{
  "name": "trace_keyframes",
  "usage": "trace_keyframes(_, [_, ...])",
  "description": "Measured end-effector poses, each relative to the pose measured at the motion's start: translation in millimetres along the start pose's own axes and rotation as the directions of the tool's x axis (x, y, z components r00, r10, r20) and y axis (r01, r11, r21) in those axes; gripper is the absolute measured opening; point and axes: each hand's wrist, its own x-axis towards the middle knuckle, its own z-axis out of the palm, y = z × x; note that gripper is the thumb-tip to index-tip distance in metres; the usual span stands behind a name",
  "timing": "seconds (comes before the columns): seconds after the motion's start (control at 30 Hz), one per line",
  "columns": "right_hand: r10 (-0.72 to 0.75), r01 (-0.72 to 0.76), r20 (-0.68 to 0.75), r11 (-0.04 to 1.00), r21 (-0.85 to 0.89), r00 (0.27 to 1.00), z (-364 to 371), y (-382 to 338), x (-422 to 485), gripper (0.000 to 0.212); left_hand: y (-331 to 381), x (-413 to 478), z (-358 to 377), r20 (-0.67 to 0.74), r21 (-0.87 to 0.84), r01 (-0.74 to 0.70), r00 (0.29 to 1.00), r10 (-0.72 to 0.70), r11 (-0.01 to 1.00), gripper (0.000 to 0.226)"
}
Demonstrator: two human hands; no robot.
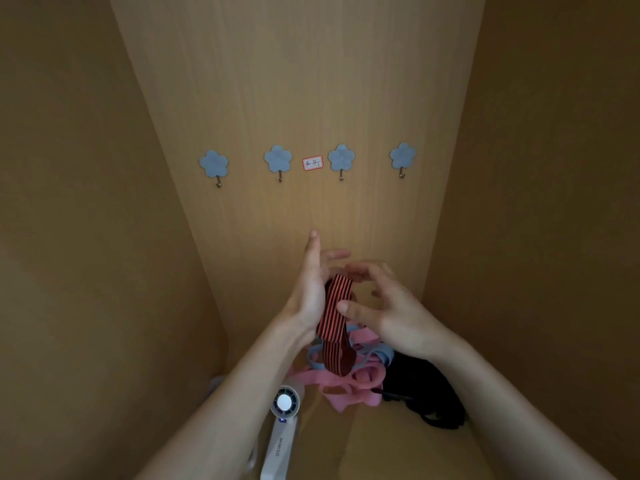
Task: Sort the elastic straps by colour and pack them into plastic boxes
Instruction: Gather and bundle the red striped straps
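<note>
Red-and-black striped strap [334, 306], just the one, sits against the flat left hand [310, 292] while the right hand [388, 313] pinches it, four blue hooks [278, 159] on the far wall.

Striped elastic strap [334, 317] looks like ribbed woven cloth, pretty matt. Pink straps [349, 386] just under it are the same soft matt fabric. Handheld fan [282, 434] below-left of it is smooth, slightly glossy white plastic. Back panel [294, 81] behind it is matt wood grain.
</note>
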Motion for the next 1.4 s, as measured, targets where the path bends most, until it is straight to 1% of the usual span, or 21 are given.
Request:
trace_keyframes(0.07, [0.057, -0.059, 0.093, 0.998, 0.027, 0.994, -4, 1, 3, 0.056, 4, 0, 3, 0.012, 0.059, -0.062, 0.998, 0.061, 0.996, 0.076])
trace_keyframes(0.17, [0.051, -0.055, 0.078, 0.997, 0.052, 0.996, -4, -1, 3, 0.048, 3, 3, 10, -0.013, 0.149, -0.089, 0.996, 0.092, 0.985, 0.070])
trace_keyframes(0.23, [0.054, -0.057, 0.050, 0.996, 0.071, 0.997, 0, -3, 0, 0.048, 1, 5, 14, -0.084, 0.224, -0.078, 0.991, 0.099, 0.971, 0.080])
trace_keyframes(0.3, [0.056, -0.056, -0.007, 0.996, 0.074, 0.998, 6, -1, -4, 0.050, 2, 6, 15, -0.128, 0.274, -0.031, 0.989, 0.068, 0.961, 0.093])
trace_keyframes(0.37, [0.059, -0.056, -0.033, 0.994, 0.089, 0.998, 13, -2, -7, 0.050, 7, 6, 13, -0.120, 0.318, 0.029, 0.993, 0.010, 0.948, 0.090])
trace_keyframes(0.4, [0.053, -0.050, -0.032, 0.994, 0.099, 0.998, 16, -3, -8, 0.050, 10, 5, 11, -0.099, 0.324, 0.076, 0.994, -0.046, 0.943, 0.086])
trace_keyframes(0.47, [0.033, -0.026, -0.067, 0.994, 0.102, 0.997, 17, -5, -8, 0.050, 14, 3, 10, 0.017, 0.295, 0.157, 0.985, -0.169, 0.943, 0.089])
trace_keyframes(0.53, [0.040, -0.019, -0.158, 0.991, 0.134, 0.987, 11, -5, -1, 0.049, 12, 0, 10, 0.121, 0.241, 0.201, 0.964, -0.235, 0.950, 0.091])
trace_keyframes(0.6, [0.055, -0.009, -0.261, 0.985, 0.174, 0.964, 2, -4, 7, 0.049, 3, 0, 6, 0.165, 0.125, 0.256, 0.947, -0.274, 0.959, 0.092])
trace_keyframes(0.63, [0.035, 0.010, -0.297, 0.989, 0.147, 0.954, -2, 0, 9, 0.050, 0, -1, 5, 0.191, 0.050, 0.291, 0.936, -0.295, 0.955, 0.088])
trace_keyframes(0.7, [-0.048, 0.062, -0.304, 0.998, 0.034, 0.952, -3, 5, 9, 0.052, -4, -4, 5, 0.221, -0.137, 0.359, 0.919, -0.325, 0.923, 0.079])
trace_keyframes(0.77, [-0.160, 0.130, -0.248, 0.982, -0.134, 0.955, 5, 10, 2, 0.055, -3, -7, 8, 0.188, -0.320, 0.396, 0.917, -0.352, 0.861, 0.074])
trace_keyframes(0.83, [-0.287, 0.227, -0.193, 0.932, -0.281, 0.938, 15, 17, -5, 0.057, -4, -7, 9, 0.143, -0.414, 0.411, 0.911, -0.388, 0.813, 0.070])
trace_keyframes(0.87, [-0.327, 0.261, -0.179, 0.913, -0.315, 0.928, 20, 21, -8, 0.059, -4, -7, 8, 0.124, -0.431, 0.412, 0.908, -0.399, 0.803, 0.069])
trace_keyframes(0.9, [-0.337, 0.269, -0.177, 0.908, -0.321, 0.925, 23, 24, -10, 0.060, -4, -8, 7, 0.107, -0.427, 0.411, 0.907, -0.407, 0.805, 0.069])
trace_keyframes(0.97, [-0.309, 0.248, -0.186, 0.923, -0.294, 0.933, 29, 26, -13, 0.062, -7, -7, 4, 0.067, -0.396, 0.411, 0.905, -0.421, 0.821, 0.068])
trace_keyframes(1.03, [-0.300, 0.255, -0.151, 0.932, -0.255, 0.942, 35, 26, -18, 0.062, -11, -6, 3, 0.003, -0.360, 0.389, 0.909, -0.416, 0.848, 0.068])
trace_keyframes(1.1, [-0.307, 0.282, -0.103, 0.938, -0.203, 0.946, 40, 25, -22, 0.061, -15, -4, 2, -0.069, -0.339, 0.347, 0.918, -0.390, 0.875, 0.063])
trace_keyframes(1.2, [-0.322, 0.304, -0.110, 0.940, -0.154, 0.940, 40, 18, -24, 0.059, -19, -4, 3, -0.142, -0.317, 0.257, 0.939, -0.314, 0.913, 0.057])
trace_keyframes(1.3, [-0.392, 0.364, -0.100, 0.905, -0.220, 0.914, 40, 13, -25, 0.060, -16, -7, 3, -0.106, -0.322, 0.217, 0.959, -0.263, 0.921, 0.057])
trace_keyframes(1.4, [-0.441, 0.403, -0.050, 0.856, -0.323, 0.896, 41, 11, -30, 0.051, -9, -8, -1, -0.047, -0.302, 0.220, 0.968, -0.245, 0.928, 0.060])
